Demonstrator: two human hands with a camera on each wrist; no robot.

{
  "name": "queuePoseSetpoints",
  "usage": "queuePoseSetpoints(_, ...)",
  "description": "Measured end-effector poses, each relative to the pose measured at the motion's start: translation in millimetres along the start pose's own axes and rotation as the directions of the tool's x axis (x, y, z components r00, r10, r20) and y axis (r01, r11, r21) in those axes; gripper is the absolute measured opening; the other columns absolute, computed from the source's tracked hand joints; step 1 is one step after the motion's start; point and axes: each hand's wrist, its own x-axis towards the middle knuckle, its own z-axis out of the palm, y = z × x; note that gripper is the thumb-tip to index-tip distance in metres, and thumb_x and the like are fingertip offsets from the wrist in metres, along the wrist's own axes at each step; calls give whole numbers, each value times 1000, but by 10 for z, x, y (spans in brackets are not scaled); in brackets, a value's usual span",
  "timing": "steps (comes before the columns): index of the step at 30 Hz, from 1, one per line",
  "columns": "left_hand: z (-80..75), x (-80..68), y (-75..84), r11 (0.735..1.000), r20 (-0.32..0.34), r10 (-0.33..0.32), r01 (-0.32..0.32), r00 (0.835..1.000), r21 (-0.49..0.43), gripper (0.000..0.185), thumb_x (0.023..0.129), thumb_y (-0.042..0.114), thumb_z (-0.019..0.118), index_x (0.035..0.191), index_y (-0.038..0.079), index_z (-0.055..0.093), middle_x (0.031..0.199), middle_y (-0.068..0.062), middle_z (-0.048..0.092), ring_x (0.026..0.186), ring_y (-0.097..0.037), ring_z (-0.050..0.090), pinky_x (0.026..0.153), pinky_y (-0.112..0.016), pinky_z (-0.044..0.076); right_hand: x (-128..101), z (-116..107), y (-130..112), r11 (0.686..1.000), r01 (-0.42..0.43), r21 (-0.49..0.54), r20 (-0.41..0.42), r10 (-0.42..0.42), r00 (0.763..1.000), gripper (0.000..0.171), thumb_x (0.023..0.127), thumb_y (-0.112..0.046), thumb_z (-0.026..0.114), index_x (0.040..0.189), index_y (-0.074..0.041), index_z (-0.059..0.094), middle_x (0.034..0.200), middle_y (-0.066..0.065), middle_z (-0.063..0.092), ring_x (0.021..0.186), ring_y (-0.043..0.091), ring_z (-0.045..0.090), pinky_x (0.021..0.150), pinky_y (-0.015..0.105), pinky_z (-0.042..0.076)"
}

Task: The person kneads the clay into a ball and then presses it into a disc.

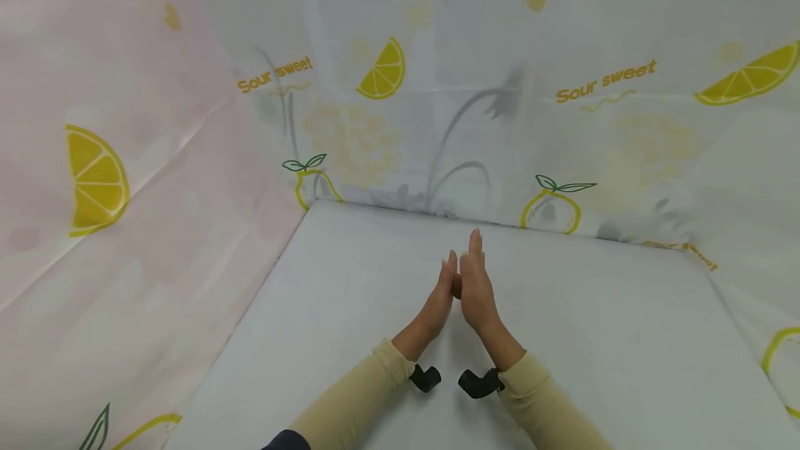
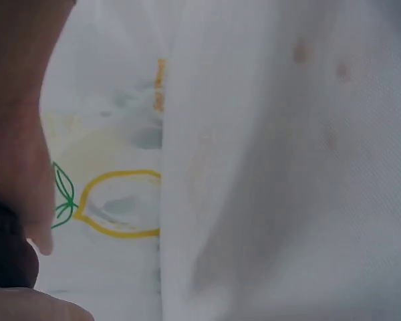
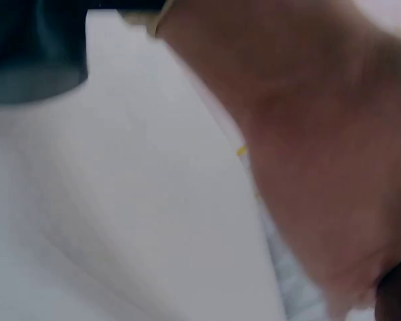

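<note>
My left hand [image 1: 439,297] and right hand [image 1: 478,290] face each other palm to palm above the white table. The fingers of both are straight and point away from me. Pressed between the palms is a small dark brown lump [image 1: 457,287], rounded where it shows; most of it is hidden by the hands. In the left wrist view the lump [image 2: 12,251] looks almost black at the left edge. Only a dark corner of the lump [image 3: 397,294] shows in the right wrist view, beside the right hand [image 3: 321,160].
The white table [image 1: 350,255] meets a pale cloth wall [image 1: 462,123] printed with lemons at the back, and similar cloth [image 1: 156,228] hangs at the left. Black curved wrist mounts [image 1: 480,384] stick out below the sleeves [image 1: 356,394].
</note>
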Motion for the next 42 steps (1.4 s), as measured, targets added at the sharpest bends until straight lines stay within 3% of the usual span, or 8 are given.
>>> queuePoseSetpoints(8,-6,-24,201,988,39,132,-135,990,75,87,103,69,4,162,7,-9,169,-6,-16,153,-21,-21,121,-55,-10,-22,-19,202,988,-137,65,28,135,990,64,113,-45,17,164,-9,1,168,15,14,155,20,-2,123,47,-1)
queuePoseSetpoints(11,-28,28,289,978,-1,169,-167,986,128,86,102,70,4,163,11,-10,169,0,-16,153,-18,-20,121,-54,-9,-129,62,222,985,-121,122,47,116,992,59,114,-38,17,164,-12,-1,127,27,50,136,22,34,119,38,14)
queuePoseSetpoints(14,-34,70,330,981,-43,141,-134,989,143,83,103,69,5,163,14,-9,168,1,-16,153,-16,-19,122,-54,-7,-232,127,201,991,-59,119,27,56,998,56,114,-29,20,164,-11,0,101,20,50,110,21,40,107,25,27)
queuePoseSetpoints(17,-42,99,324,988,-97,102,-89,990,130,84,103,69,8,163,13,-9,169,-2,-17,153,-19,-17,122,-55,-5,-297,164,144,997,11,71,17,-12,1000,56,114,-22,23,164,-10,1,132,17,53,111,20,45,99,20,35)
queuePoseSetpoints(22,-53,144,292,993,-167,72,-56,983,102,83,105,66,12,164,12,-7,169,-5,-16,154,-23,-16,121,-57,-5,-354,192,30,996,91,12,32,-92,995,60,112,-21,28,164,-8,0,169,8,12,144,24,33,108,20,35)
queuePoseSetpoints(27,-39,150,213,998,-192,31,-19,981,62,75,108,58,11,164,11,-5,169,-8,-14,154,-25,-15,121,-57,-6,-393,206,-49,993,116,-15,30,-115,993,63,112,-28,31,163,-8,0,170,4,-5,156,25,-3,122,25,3)
queuePoseSetpoints(33,-26,111,170,1000,-184,-19,22,983,13,72,109,56,9,164,10,-1,171,-7,-6,155,-24,-8,122,-55,-2,-316,180,-133,993,106,-47,25,-105,994,65,111,-36,30,164,-12,1,170,3,-5,155,33,-6,120,61,2)
queuePoseSetpoints(42,34,-21,150,999,-51,-18,20,999,33,84,104,67,5,163,7,-2,163,-26,22,156,-25,0,123,-50,-2,-38,7,-31,999,3,48,20,-4,1000,62,112,-37,20,164,-13,-4,170,2,-8,153,25,10,122,56,5)
